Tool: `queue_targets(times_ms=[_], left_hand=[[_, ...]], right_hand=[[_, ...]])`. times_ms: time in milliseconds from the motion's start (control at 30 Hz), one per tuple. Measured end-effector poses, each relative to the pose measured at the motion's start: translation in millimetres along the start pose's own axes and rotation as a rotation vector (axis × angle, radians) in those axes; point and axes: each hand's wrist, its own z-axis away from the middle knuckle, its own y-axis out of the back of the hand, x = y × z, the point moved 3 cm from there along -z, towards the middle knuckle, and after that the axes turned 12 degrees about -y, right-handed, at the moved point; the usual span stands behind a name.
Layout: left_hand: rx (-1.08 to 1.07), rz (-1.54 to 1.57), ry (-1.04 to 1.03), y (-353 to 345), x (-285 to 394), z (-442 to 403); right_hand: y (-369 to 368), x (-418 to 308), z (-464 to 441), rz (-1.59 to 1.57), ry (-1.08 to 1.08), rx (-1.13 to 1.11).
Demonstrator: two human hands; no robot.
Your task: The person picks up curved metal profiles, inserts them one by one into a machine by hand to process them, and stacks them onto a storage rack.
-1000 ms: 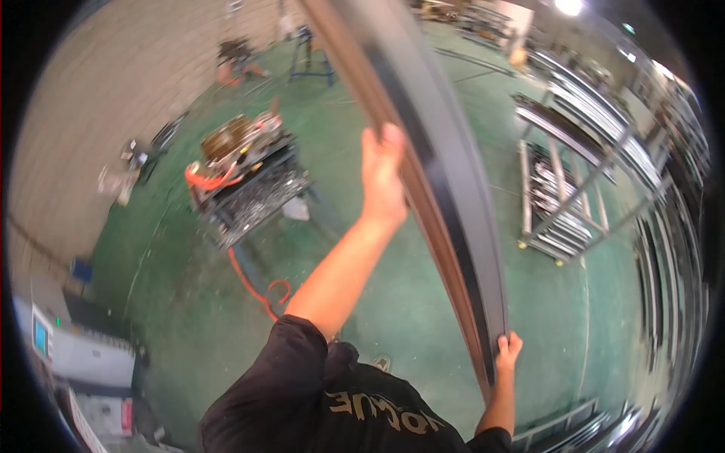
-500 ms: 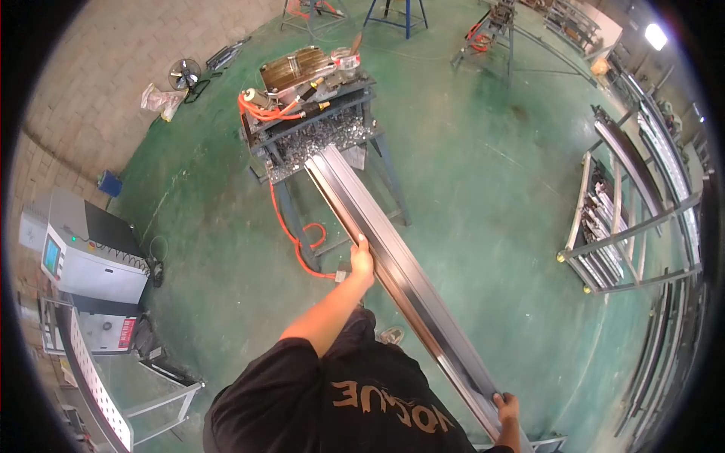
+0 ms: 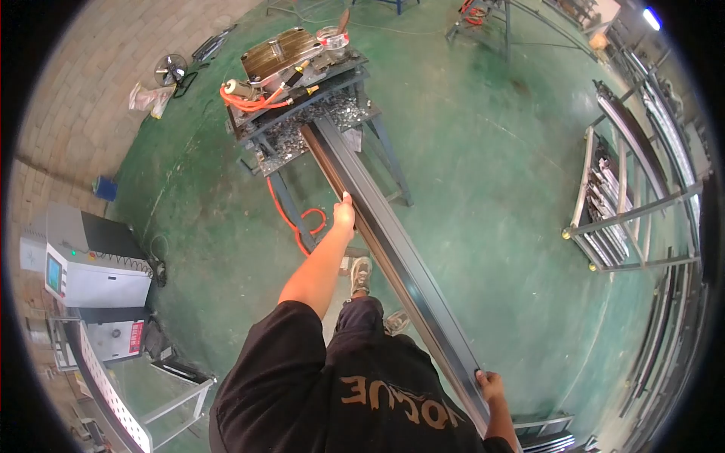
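Note:
A long grey and brown metal profile (image 3: 393,253) slants from the workbench down to the lower right. My left hand (image 3: 344,212) is closed on its left edge, about a third of the way along from the far end. Near the body, my right hand (image 3: 489,385) grips the other edge, thumb on top. The profile's far end overlaps the chip-covered lower shelf (image 3: 291,142) of the bench; whether it touches cannot be made out. On the bench top is a machine with a brown ribbed plate (image 3: 281,56) and orange hoses (image 3: 257,103).
A grey machine with a screen (image 3: 98,260) stands at the left, near a perforated panel (image 3: 109,389). On the right is a metal rack (image 3: 634,226) holding profiles. An orange hose (image 3: 276,204) lies beside the bench legs. A fan (image 3: 171,69) is by the wall.
The profile first came down from overhead to the bench, then its far end moved slightly up and left over the shelf. Both hands kept hold of it, and my feet came into view.

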Motion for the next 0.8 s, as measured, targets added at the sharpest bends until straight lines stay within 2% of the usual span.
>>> queue_targets(times_ms=[67, 133, 167, 233, 267, 333, 433, 500, 567, 600, 633, 667, 733, 800], left_hand=[[-0.005, -0.004, 0.02, 1.0, 4.5, 2.9], [-0.001, -0.034, 0.044, 2.2, 7.2, 6.6], [-0.003, -0.043, 0.045, 2.8, 5.7, 5.6], [0.046, -0.011, -0.044, 7.7, -5.8, -5.5], [0.004, 0.011, -0.078, 11.6, -13.8, -14.0], [-0.003, 0.033, -0.005, 14.9, -13.5, -13.8], [-0.008, 0.069, 0.019, 10.8, 0.6, 0.1], [0.024, 0.025, 0.062, 13.1, -8.2, -12.1], [0.003, 0.0, -0.03, 18.6, -24.1, -32.2], [0.03, 0.006, -0.025, 19.1, -20.5, -30.4], [-0.008, 0.143, -0.023, 18.9, -19.3, -24.7], [-0.049, 0.276, -0.016, 17.8, -20.2, -17.8], [0.028, 0.274, 0.012, 16.8, -19.7, -11.1], [-0.032, 0.301, -0.036, 20.9, -34.2, -28.5]], right_hand=[[-7.9, 7.5, -2.6, 0.016, -0.015, -0.004], [-8.4, 7.3, 3.9, -0.204, -0.013, -0.025], [-9.4, 9.4, 1.8, -0.208, -0.018, -0.03], [-12.1, 12.7, -2.3, -0.105, -0.067, -0.089], [-13.6, 15.4, 0.0, -0.111, -0.074, -0.094], [6.6, -17.0, 27.1, -0.075, 0.017, 0.05], [24.8, -52.0, 48.2, 0.034, -0.05, 0.051], [8.2, -29.1, 22.7, 0.017, -0.031, 0.011], [-5.7, -12.7, 18.8, -0.002, -0.007, -0.034], [-8.0, -13.5, 22.3, 0.013, 0.026, 0.06], [-10.9, -16.3, 23.3, 0.026, 0.059, 0.153], [-13.7, -15.8, 23.3, 0.023, 0.059, 0.144], [-0.8, -39.2, 37.5, 0.235, -0.029, 0.078], [-13.4, -19.8, 18.8, 0.056, 0.027, 0.038]])
